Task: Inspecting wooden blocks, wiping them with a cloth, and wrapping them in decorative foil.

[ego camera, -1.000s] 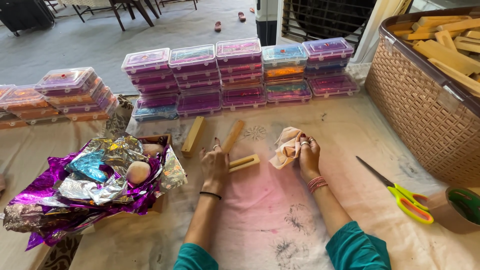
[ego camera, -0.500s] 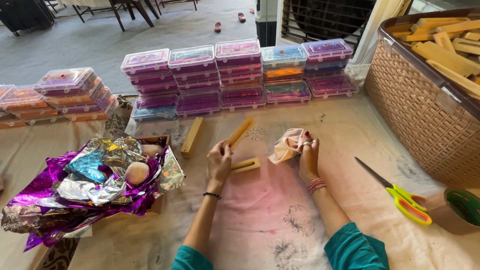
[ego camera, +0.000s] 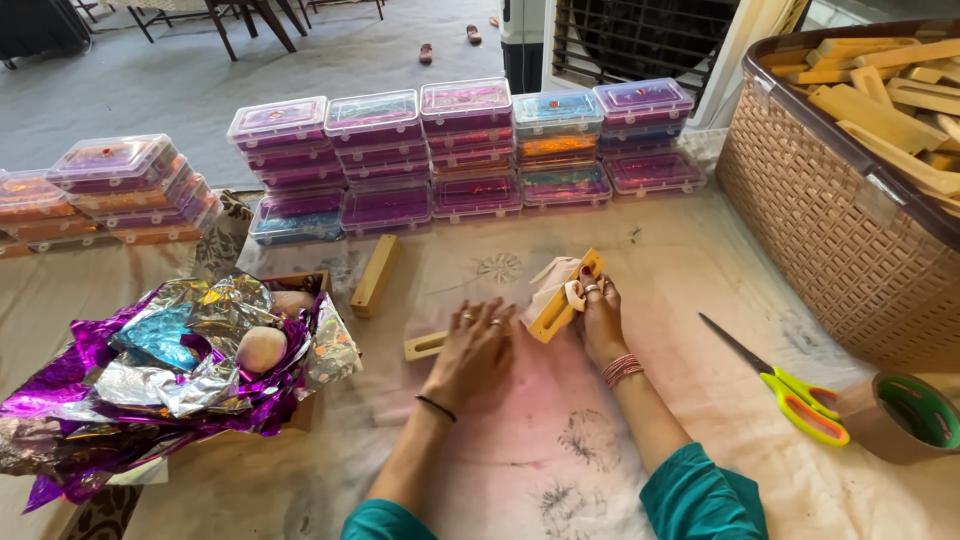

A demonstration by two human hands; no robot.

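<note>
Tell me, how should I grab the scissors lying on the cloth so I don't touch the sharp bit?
Take the scissors by the yellow and orange loop handles, coming from the near right side. They lie flat on the table cloth with the blades pointing away up-left, toward the right hand, so the handle end is likely the safe one. The tape roll sits close beside the handles, so reach in from above.

Teal sleeves cover both forearms; left hand (ego camera: 472,350) wears rings and a black wristband, right hand (ego camera: 598,318) red bangles.
</note>
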